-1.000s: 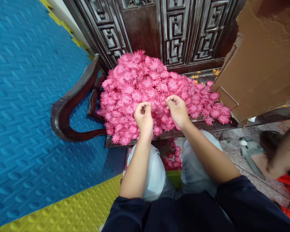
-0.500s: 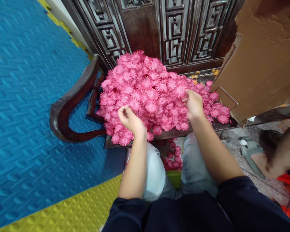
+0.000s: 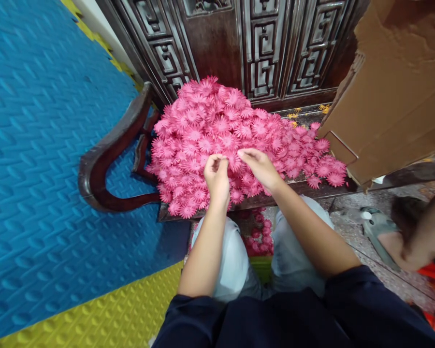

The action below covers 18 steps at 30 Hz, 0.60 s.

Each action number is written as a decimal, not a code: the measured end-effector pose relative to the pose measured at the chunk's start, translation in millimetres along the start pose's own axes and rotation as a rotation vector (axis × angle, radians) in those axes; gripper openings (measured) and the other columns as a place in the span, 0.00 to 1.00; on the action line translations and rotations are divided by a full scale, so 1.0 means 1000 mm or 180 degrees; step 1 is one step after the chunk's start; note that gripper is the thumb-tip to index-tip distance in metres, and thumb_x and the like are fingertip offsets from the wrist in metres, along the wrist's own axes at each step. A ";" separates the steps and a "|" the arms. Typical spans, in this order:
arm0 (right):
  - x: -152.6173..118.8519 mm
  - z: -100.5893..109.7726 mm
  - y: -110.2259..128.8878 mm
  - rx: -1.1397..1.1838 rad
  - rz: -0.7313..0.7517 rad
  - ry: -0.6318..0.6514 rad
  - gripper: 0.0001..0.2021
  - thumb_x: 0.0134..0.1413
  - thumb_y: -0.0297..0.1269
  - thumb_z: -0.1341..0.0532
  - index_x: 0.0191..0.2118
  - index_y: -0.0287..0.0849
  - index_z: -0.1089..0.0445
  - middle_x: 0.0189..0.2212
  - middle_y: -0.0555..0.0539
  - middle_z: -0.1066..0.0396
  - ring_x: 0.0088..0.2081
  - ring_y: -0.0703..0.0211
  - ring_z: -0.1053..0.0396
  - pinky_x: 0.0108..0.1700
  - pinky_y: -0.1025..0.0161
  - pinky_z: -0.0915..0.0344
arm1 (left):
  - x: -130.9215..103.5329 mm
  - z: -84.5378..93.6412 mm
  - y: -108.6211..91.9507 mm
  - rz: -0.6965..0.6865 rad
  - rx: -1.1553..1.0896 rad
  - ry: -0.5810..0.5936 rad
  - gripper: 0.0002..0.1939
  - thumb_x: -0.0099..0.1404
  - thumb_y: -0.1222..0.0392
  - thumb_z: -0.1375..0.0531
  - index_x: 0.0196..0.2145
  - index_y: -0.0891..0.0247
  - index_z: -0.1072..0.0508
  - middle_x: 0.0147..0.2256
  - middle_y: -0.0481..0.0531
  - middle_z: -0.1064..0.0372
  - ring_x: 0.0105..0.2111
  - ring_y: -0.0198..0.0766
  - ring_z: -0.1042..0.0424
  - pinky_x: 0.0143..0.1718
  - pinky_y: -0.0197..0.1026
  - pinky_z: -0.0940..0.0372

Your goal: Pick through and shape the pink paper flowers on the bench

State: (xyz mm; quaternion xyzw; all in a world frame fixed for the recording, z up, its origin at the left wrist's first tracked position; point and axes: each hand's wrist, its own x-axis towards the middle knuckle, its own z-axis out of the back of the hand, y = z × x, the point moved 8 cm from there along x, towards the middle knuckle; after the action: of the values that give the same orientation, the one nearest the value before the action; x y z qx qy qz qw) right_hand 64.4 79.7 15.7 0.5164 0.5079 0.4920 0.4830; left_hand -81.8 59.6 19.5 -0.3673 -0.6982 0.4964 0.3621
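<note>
Holding bare left hand point(image 3: 217, 183) and bare right hand point(image 3: 261, 169) over heaped pink many-petalled flowers point(image 3: 224, 128) on a dark wooden desk point(image 3: 163, 212); cannot tell whether grasping any. Could spill some off the desk by brushing the heap. Now holding both hands closer together than half a second ago.

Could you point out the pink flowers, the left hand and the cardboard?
Pink flowers point(image 3: 223, 126): head view, middle of the heap.
Left hand point(image 3: 216, 180): head view, its middle.
Cardboard point(image 3: 395, 96): head view, broad brown face.
</note>
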 end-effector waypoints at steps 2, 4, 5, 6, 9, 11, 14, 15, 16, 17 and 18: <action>-0.006 -0.015 -0.004 0.0326 -0.0368 0.0501 0.14 0.43 0.48 0.37 0.30 0.41 0.31 0.31 0.50 0.29 0.36 0.64 0.34 0.42 0.64 0.38 | 0.000 -0.002 0.002 0.0032 -0.0072 0.0085 0.02 0.52 0.68 0.42 0.25 0.63 0.33 0.23 0.43 0.38 0.24 0.27 0.40 0.30 0.31 0.43; -0.010 -0.023 -0.008 0.0518 -0.0594 0.0714 0.15 0.41 0.47 0.35 0.30 0.41 0.32 0.30 0.51 0.30 0.34 0.64 0.35 0.40 0.65 0.38 | 0.000 -0.004 0.002 0.0011 -0.0092 0.0176 0.01 0.53 0.67 0.41 0.25 0.63 0.32 0.25 0.44 0.36 0.25 0.28 0.38 0.30 0.31 0.42; -0.010 -0.023 -0.008 0.0573 -0.0601 0.0669 0.14 0.40 0.45 0.35 0.31 0.41 0.32 0.30 0.51 0.31 0.34 0.65 0.35 0.40 0.65 0.38 | 0.000 -0.004 0.001 -0.0022 -0.0081 0.0200 0.01 0.53 0.66 0.41 0.26 0.63 0.31 0.25 0.44 0.35 0.26 0.28 0.38 0.31 0.31 0.42; -0.009 -0.020 -0.007 0.0573 -0.0518 0.0498 0.14 0.40 0.44 0.34 0.31 0.41 0.33 0.31 0.51 0.31 0.35 0.65 0.35 0.41 0.64 0.38 | 0.000 -0.003 0.000 -0.0076 -0.0052 0.0193 0.01 0.53 0.65 0.41 0.26 0.63 0.31 0.25 0.44 0.36 0.26 0.28 0.38 0.30 0.31 0.42; -0.008 0.000 0.008 0.0197 0.0159 -0.0300 0.14 0.39 0.39 0.33 0.33 0.41 0.34 0.33 0.50 0.32 0.36 0.65 0.36 0.42 0.64 0.39 | 0.000 0.002 -0.006 -0.0293 0.0103 0.0083 0.02 0.55 0.63 0.40 0.27 0.63 0.31 0.24 0.44 0.38 0.25 0.28 0.39 0.29 0.31 0.43; -0.011 0.001 0.021 -0.0105 0.0579 -0.0366 0.13 0.41 0.39 0.33 0.32 0.41 0.34 0.32 0.50 0.33 0.34 0.65 0.36 0.40 0.65 0.39 | 0.001 0.003 -0.008 -0.0399 0.0230 0.0098 0.03 0.56 0.62 0.40 0.27 0.63 0.30 0.24 0.44 0.38 0.25 0.28 0.39 0.30 0.31 0.43; -0.013 -0.011 0.025 -0.0160 0.0680 0.0072 0.11 0.44 0.40 0.34 0.31 0.41 0.33 0.28 0.51 0.32 0.31 0.66 0.36 0.37 0.65 0.38 | 0.001 0.000 -0.008 -0.0465 0.0369 0.0272 0.03 0.57 0.61 0.40 0.28 0.63 0.29 0.26 0.45 0.34 0.28 0.29 0.37 0.32 0.32 0.41; -0.013 -0.013 0.024 -0.0108 0.0654 0.0145 0.10 0.44 0.40 0.35 0.31 0.41 0.32 0.28 0.51 0.32 0.30 0.66 0.35 0.37 0.65 0.38 | 0.000 -0.001 -0.008 -0.0481 0.0400 0.0327 0.03 0.57 0.61 0.40 0.28 0.63 0.29 0.26 0.45 0.33 0.28 0.29 0.36 0.33 0.32 0.40; -0.012 -0.014 0.022 -0.0036 0.0629 0.0168 0.10 0.44 0.40 0.35 0.31 0.41 0.31 0.28 0.51 0.31 0.31 0.66 0.35 0.37 0.65 0.37 | 0.000 -0.003 -0.008 -0.0496 0.0429 0.0381 0.03 0.57 0.61 0.39 0.29 0.63 0.29 0.27 0.45 0.33 0.28 0.29 0.35 0.33 0.32 0.40; -0.011 -0.013 0.021 0.0051 0.0601 0.0173 0.10 0.44 0.41 0.35 0.31 0.41 0.31 0.29 0.51 0.30 0.31 0.66 0.34 0.38 0.65 0.37 | 0.000 -0.005 -0.007 -0.0499 0.0456 0.0441 0.03 0.56 0.61 0.39 0.29 0.63 0.29 0.27 0.46 0.32 0.29 0.29 0.35 0.34 0.32 0.40; -0.010 -0.012 0.018 0.0162 0.0560 0.0173 0.10 0.44 0.41 0.34 0.31 0.41 0.31 0.29 0.51 0.29 0.32 0.66 0.33 0.40 0.64 0.36 | -0.001 -0.006 -0.007 -0.0494 0.0478 0.0498 0.03 0.56 0.61 0.39 0.29 0.63 0.28 0.28 0.46 0.31 0.29 0.30 0.34 0.34 0.32 0.39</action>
State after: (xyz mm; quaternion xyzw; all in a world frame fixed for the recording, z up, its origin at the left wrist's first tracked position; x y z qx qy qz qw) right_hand 53.0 69.1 34.4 0.5576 0.4858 0.5333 0.4107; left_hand -76.8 59.8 27.2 -0.3216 -0.6551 0.4876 0.4793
